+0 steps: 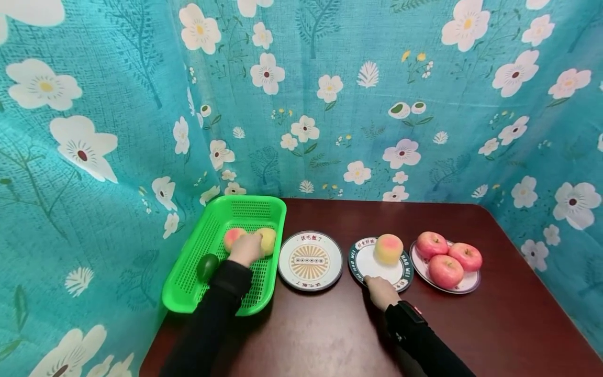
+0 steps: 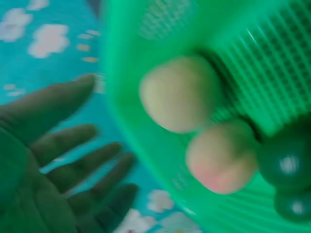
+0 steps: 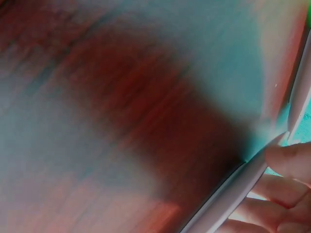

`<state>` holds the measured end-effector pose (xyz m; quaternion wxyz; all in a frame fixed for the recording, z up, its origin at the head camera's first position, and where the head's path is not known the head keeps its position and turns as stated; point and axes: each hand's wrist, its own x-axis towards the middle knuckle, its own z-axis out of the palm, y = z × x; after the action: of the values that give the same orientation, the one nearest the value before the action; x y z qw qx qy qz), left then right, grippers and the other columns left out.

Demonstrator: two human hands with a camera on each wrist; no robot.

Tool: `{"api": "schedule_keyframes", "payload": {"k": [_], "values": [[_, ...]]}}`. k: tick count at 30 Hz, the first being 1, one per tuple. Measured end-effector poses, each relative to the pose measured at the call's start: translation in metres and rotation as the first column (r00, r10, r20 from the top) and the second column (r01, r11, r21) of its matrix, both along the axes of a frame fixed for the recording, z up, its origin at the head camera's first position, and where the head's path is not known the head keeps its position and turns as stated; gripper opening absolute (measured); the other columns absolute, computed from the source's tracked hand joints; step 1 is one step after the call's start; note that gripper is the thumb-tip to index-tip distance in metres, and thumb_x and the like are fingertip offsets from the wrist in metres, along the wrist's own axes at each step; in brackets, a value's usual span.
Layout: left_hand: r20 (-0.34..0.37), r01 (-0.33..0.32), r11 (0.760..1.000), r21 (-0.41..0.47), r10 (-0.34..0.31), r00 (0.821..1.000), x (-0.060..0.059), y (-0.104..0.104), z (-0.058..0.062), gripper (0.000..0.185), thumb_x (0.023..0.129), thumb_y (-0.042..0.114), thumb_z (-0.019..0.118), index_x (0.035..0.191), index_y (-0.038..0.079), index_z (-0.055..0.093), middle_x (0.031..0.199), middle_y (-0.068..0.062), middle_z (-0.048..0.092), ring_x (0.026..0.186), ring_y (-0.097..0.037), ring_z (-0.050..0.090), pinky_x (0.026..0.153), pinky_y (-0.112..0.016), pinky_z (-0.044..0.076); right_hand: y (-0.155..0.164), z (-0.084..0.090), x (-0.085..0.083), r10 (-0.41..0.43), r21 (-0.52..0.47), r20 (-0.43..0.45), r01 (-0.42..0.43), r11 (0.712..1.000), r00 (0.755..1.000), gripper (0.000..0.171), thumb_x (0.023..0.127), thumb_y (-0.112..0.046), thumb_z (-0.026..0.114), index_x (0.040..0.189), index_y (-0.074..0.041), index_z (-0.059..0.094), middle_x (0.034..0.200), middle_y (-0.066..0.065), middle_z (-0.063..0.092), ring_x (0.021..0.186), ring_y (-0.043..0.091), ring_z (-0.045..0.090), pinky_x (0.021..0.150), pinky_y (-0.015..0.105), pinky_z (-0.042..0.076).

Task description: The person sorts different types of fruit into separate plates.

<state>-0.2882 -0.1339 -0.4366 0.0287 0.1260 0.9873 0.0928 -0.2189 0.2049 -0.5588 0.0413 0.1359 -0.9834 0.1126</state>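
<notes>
My left hand (image 1: pixel 247 249) is over the green basket (image 1: pixel 185 280), beside a yellow peach (image 1: pixel 268 241) and a pinker peach (image 1: pixel 234 239). In the left wrist view its fingers (image 2: pixel 80 160) are spread, with nothing between them, and both peaches lie apart from them by the basket wall. A glossy dark green fruit (image 1: pixel 207 267) lies nearer the basket's left side. My right hand (image 1: pixel 382 292) grips the front rim of a green-edged white plate (image 1: pixel 369 264), its thumb at the rim in the right wrist view. On that plate sits another peach (image 1: pixel 389 248).
Between basket and gripped plate stands a white plate (image 1: pixel 309 261) with a gold sunburst pattern. Several red apples (image 1: pixel 445 271) fill a plate (image 1: pixel 464 286) at the right. Behind the dark brown table (image 1: pixel 325 330) hangs a flowered teal curtain (image 1: pixel 330 131), which also lines both sides.
</notes>
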Motion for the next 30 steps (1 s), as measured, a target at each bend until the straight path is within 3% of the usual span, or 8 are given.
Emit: {"api": "schedule_keyframes", "payload": {"k": [3,7,11,16,20,25,30], "values": [[0.011,0.014,0.999,-0.032,-0.014,1.000,-0.030,-0.005,-0.006,0.042,0.081,0.004,0.058,0.123,0.002,0.051,0.118,-0.019,0.050,0.104,-0.038,0.048,0.082,-0.046,0.041,0.000,0.004,-0.004,0.014,-0.024,-0.016,-0.015,1.000,1.000,0.014,0.069,0.008,0.057,0.070,-0.005,0.052,0.062,0.013,0.056,0.060,0.031,0.057,0.052,0.042,0.043],[-0.007,0.059,0.996,-0.065,-0.060,0.998,-0.055,-0.010,-0.033,0.052,0.079,0.007,0.064,0.127,0.001,0.045,0.122,-0.019,0.047,0.105,-0.039,0.046,0.081,-0.044,0.042,-0.001,0.007,-0.005,0.037,-0.066,-0.028,-0.038,0.997,0.999,0.017,0.066,0.008,0.061,0.065,-0.006,0.052,0.061,0.007,0.056,0.059,0.028,0.057,0.053,0.040,0.043],[0.019,0.067,0.995,-0.068,-0.066,0.998,-0.066,-0.015,-0.066,0.079,0.068,0.018,0.076,0.135,0.004,0.035,0.128,-0.020,0.042,0.107,-0.039,0.045,0.082,-0.045,0.042,-0.003,0.004,-0.002,0.060,-0.073,-0.019,-0.061,0.995,0.998,0.019,0.063,0.008,0.063,0.064,-0.007,0.052,0.060,0.004,0.055,0.058,0.026,0.056,0.053,0.039,0.043],[0.001,0.020,0.999,-0.040,-0.020,1.000,-0.069,-0.024,-0.085,0.088,0.058,0.020,0.082,0.133,0.005,0.038,0.126,-0.023,0.042,0.104,-0.041,0.047,0.080,-0.047,0.042,-0.005,-0.003,-0.003,0.066,-0.080,-0.015,-0.067,0.994,0.998,0.019,0.061,0.008,0.062,0.064,-0.008,0.051,0.060,0.004,0.054,0.059,0.026,0.055,0.053,0.040,0.042],[-0.011,-0.007,1.000,-0.021,0.007,1.000,-0.073,-0.026,-0.090,0.089,0.056,0.025,0.083,0.130,0.001,0.040,0.121,-0.026,0.044,0.098,-0.043,0.049,0.079,-0.049,0.042,-0.003,-0.002,-0.005,0.036,-0.091,0.004,-0.036,0.995,0.999,0.019,0.060,0.008,0.063,0.066,-0.008,0.055,0.063,0.004,0.056,0.062,0.026,0.057,0.056,0.039,0.044],[-0.006,0.052,0.998,-0.047,-0.052,0.999,-0.079,-0.022,-0.086,0.090,0.055,0.030,0.083,0.129,0.001,0.040,0.116,-0.024,0.049,0.095,-0.039,0.052,0.077,-0.047,0.043,0.003,0.005,-0.005,0.002,-0.111,0.021,0.001,0.994,1.000,0.020,0.058,0.011,0.061,0.071,-0.005,0.060,0.067,0.006,0.059,0.064,0.027,0.057,0.060,0.040,0.045],[-0.067,0.098,0.995,0.011,-0.097,0.993,-0.079,-0.015,-0.058,0.088,0.058,0.030,0.079,0.130,-0.002,0.037,0.111,-0.024,0.050,0.089,-0.039,0.052,0.071,-0.047,0.044,0.011,0.010,-0.006,-0.008,-0.110,0.015,0.009,0.994,1.000,0.020,0.058,0.011,0.058,0.070,-0.004,0.059,0.066,0.006,0.058,0.063,0.027,0.057,0.058,0.040,0.044]]}}
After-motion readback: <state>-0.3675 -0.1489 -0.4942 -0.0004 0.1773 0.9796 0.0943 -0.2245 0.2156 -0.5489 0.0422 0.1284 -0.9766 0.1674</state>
